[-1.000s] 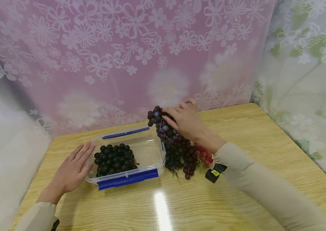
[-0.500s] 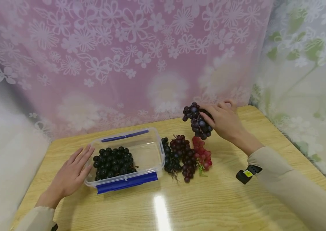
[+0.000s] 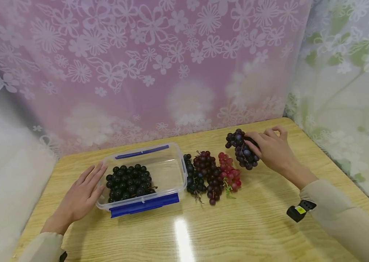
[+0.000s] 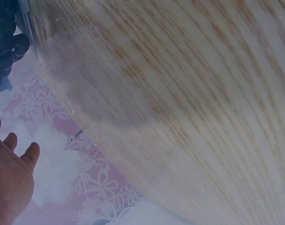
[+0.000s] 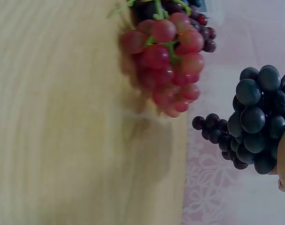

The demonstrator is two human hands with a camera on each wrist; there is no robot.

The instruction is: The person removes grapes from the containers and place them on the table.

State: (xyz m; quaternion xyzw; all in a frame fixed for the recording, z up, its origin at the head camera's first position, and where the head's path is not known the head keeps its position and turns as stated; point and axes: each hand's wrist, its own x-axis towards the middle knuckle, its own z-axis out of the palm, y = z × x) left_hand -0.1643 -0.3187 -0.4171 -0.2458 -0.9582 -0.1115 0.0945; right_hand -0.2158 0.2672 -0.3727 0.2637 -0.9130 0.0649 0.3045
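Note:
My right hand (image 3: 274, 150) pinches a dark purple bunch of grapes (image 3: 247, 154) at the right of the row of fruit. In the right wrist view this bunch (image 5: 252, 119) hangs above the table, apart from the red grapes (image 5: 168, 61). With fingers straight, my left hand (image 3: 79, 194) rests against the left side of a clear plastic container (image 3: 168, 174) with blue clips. Black grapes (image 3: 128, 183) lie in its left half. The left wrist view catches only part of the left hand (image 4: 11, 178) and some dark grapes (image 4: 8, 44).
Right of the container lie a blackish bunch (image 3: 195, 180), a dark red bunch (image 3: 213, 176) and a red bunch (image 3: 230, 171) with a green stem. The wooden table (image 3: 236, 233) ends at a pink floral curtain (image 3: 187, 91) behind.
My right hand has carried the dark purple grapes from above the container's right end to the right, past the red bunch, and lowered them lately. The left hand has stayed by the container.

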